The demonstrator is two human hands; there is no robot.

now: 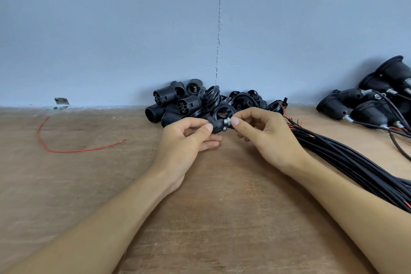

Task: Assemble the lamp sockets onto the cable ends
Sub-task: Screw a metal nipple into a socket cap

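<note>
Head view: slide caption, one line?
Left hand holds a black socket cap, right hand pinches its metal nut; socket parts behind, cable bundle beside.

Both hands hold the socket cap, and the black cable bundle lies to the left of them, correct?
No: the head view shows the cable bundle to their right. The left hand and right hand do hold the socket cap.

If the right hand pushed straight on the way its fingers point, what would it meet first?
The right hand pinches the metal fitting; straight on comes the black cap, then probably the left hand holding it.
</note>
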